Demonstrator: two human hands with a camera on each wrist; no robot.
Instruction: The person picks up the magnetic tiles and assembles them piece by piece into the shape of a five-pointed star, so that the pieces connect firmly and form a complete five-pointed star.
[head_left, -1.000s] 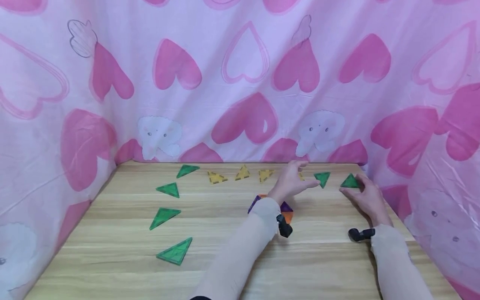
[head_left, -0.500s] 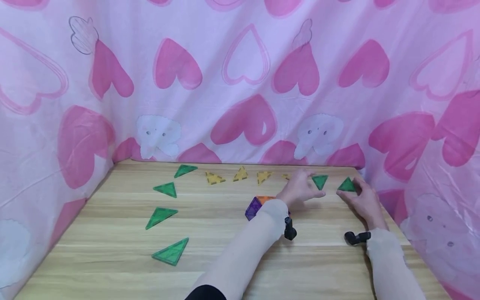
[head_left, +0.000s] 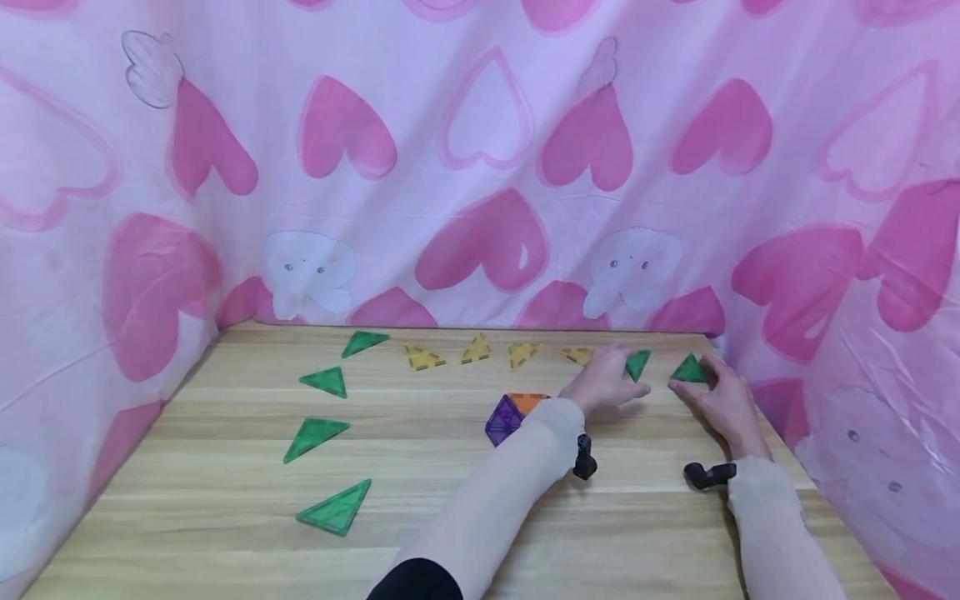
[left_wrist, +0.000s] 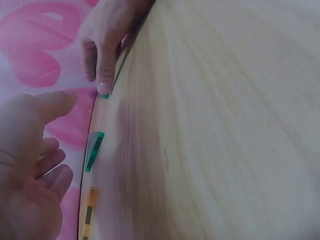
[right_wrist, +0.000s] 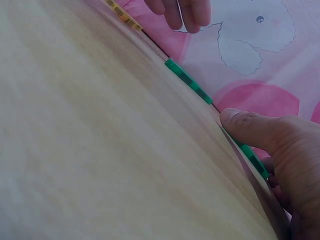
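My right hand (head_left: 729, 408) has thumb and fingers around the edges of a green triangle (head_left: 688, 368) lying at the table's back right; in the right wrist view the thumb is at one end of that green tile (right_wrist: 254, 161). Hovering just left of it, my left hand (head_left: 603, 379) has spread, relaxed fingers and partly covers a second green triangle (head_left: 638, 364). In the left wrist view this second tile (left_wrist: 94, 151) lies apart from the left hand (left_wrist: 32, 160). A yellow triangle (head_left: 576, 356) lies beside the left hand.
Three more yellow triangles (head_left: 476, 349) lie along the back edge. Several green triangles (head_left: 316, 437) form a column at the left. Purple (head_left: 503, 419) and orange (head_left: 527, 403) tiles lie mid-table, partly behind my left forearm. A pink heart-patterned curtain (head_left: 480, 108) surrounds the table.
My left hand has drawn lower and slightly right, uncovering the fourth yellow triangle and more of the purple tiles while covering part of the nearby green one. My right hand stays at its tile.
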